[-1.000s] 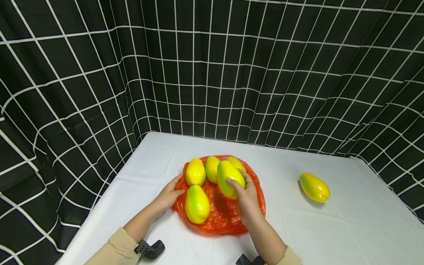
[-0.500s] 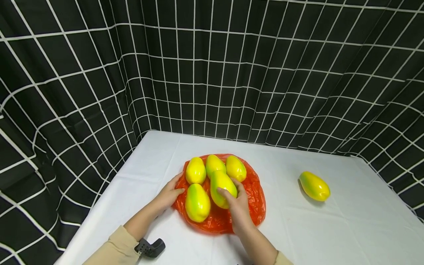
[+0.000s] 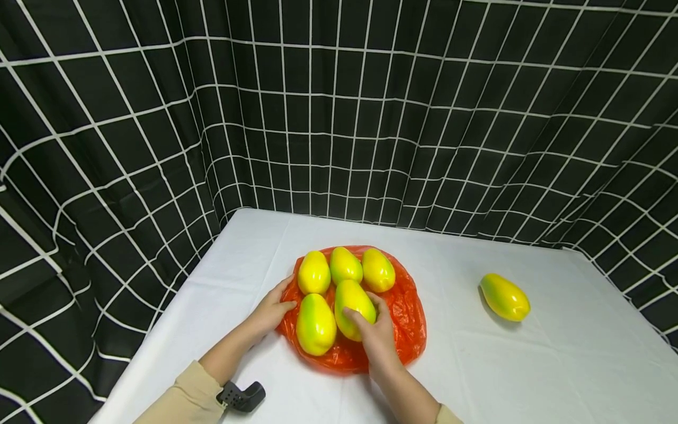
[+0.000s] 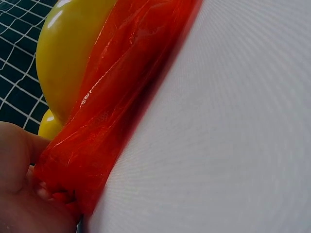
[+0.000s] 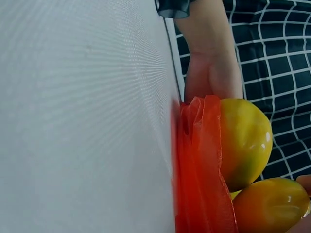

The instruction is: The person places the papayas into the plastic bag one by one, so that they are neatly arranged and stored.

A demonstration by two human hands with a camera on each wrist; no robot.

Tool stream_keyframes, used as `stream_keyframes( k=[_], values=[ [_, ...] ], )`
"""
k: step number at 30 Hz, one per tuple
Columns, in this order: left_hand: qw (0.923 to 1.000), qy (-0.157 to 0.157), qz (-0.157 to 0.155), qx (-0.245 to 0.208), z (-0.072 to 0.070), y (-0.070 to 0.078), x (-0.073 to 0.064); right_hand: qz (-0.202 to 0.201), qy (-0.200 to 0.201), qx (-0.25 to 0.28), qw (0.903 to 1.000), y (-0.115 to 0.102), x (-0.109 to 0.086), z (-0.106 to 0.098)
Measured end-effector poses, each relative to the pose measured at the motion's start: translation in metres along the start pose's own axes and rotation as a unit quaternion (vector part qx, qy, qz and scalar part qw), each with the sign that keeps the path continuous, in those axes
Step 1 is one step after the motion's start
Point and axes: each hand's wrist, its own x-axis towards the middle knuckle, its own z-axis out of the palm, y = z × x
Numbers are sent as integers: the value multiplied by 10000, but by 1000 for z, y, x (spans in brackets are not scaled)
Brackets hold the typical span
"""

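Observation:
A red plastic bag [image 3: 408, 330] lies spread wide on the table, its rim gathered up round several glossy yellow-green papayas. My right hand [image 3: 377, 333] holds one papaya [image 3: 351, 303] over the bag's middle, thumb on top and fingers along its right side. To its left lies another papaya [image 3: 316, 327], near the bag's front left rim. Three more, among them a papaya [image 3: 378, 270] at the right, form a row at the back. My left hand [image 3: 267, 309] grips the bag's left edge; in the left wrist view its fingers show beneath the red film [image 4: 73, 170].
A single papaya [image 3: 505, 297] lies on the white tablecloth [image 3: 519, 371], well to the right of the bag. Black curtains [image 3: 339, 118] with a white grid stand round the back and sides. A black wrist device [image 3: 242, 397] sits on the left forearm.
My right hand has carried its papaya leftward and toward me, lowering it beside the front left one. The back right papaya is now uncovered. The left hand has stayed at the bag's edge.

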Motion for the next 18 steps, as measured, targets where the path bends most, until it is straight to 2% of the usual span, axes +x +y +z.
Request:
stream_keyframes(
  k=[11, 18],
  values=[
    [10000, 2, -29, 49, 0, 1, -2, 167, -26, -181, 9997, 7, 2, -1],
    [10000, 16, -29, 79, -1, 1, -1, 43, -145, -246, 9996, 13, 3, -1]
  ],
)
